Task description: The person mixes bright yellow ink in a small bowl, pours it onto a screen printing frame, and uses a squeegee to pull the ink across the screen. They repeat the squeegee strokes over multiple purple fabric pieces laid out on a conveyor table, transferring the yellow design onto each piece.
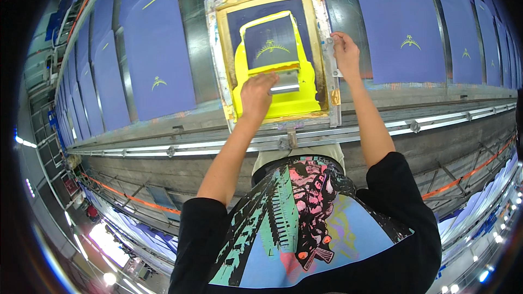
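Bright lamps dot the dark rim of the workshop, and before you a long metal worktop [343, 19] curves away to both sides. One squeegee [286, 81] sits inside the screen frame [229, 90], toward its near end, with its long axis running crosswise, left to right. It extends rightward from the fingers of your left hand [259, 93], which are closed on its left end; that hand is much the nearer. Beyond the squeegee, on the side away from you, lies the one motif [272, 48] in the frame's window, so the window is straight ahead of the blade. Yellow ink [306, 103] rings that window and pools on your side of the blade.

Your right hand [347, 59] touches the one metal bracket [330, 57] on the frame's right side, fingers bent; you cannot tell whether they grip it. Outward, purple panels [392, 11] line the worktop: at least four bear a yellow print, one left of the frame and three right, the farthest too small to count. One metal rail [370, 132] runs along the near edge.
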A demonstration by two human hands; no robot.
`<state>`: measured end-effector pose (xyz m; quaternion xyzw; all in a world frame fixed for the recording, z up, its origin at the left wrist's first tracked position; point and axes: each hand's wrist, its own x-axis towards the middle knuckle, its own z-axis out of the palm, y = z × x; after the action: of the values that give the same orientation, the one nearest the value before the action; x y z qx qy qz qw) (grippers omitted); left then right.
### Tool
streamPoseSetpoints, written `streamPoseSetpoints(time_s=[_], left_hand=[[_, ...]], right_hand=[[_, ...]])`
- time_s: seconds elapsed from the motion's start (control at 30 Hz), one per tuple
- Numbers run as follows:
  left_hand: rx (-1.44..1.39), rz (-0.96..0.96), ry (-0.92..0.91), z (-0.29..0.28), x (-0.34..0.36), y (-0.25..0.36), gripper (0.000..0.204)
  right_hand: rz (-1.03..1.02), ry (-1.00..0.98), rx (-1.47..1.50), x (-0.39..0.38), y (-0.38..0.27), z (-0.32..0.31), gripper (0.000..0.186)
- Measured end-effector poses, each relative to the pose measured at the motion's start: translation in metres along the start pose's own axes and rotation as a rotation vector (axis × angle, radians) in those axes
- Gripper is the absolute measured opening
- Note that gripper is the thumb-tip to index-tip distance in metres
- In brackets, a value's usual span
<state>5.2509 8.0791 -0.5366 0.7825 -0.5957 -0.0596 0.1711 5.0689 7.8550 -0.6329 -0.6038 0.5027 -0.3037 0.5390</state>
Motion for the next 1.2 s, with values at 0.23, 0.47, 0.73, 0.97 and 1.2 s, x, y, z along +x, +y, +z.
streamPoseSetpoints(time_s=[0.23, 0.47, 0.73, 0.97, 1.2], left_hand=[[-0.156, -0.079, -0.056, 0.002, -0.068, 0.013, 0.061], [-0.177, -0.065, 0.004, -0.015, -0.093, 0.024, 0.069], [-0.156, -0.138, 0.228, 0.006, -0.101, 0.029, 0.047], [-0.184, -0.253, 0.19, 0.005, -0.103, 0.046, 0.051], [-0.105, -0.279, 0.17, 0.015, -0.11, 0.05, 0.056]], right_hand=[[-0.065, -0.026, -0.088, -0.001, -0.022, -0.008, 0.022], [-0.161, -0.055, 0.013, -0.022, -0.081, -0.009, 0.021], [-0.181, -0.104, -0.036, -0.029, -0.075, 0.006, 0.023], [-0.315, -0.068, -0.064, -0.011, -0.039, 0.005, 0.024], [-0.227, -0.079, -0.009, -0.024, -0.018, 0.016, 0.022]])
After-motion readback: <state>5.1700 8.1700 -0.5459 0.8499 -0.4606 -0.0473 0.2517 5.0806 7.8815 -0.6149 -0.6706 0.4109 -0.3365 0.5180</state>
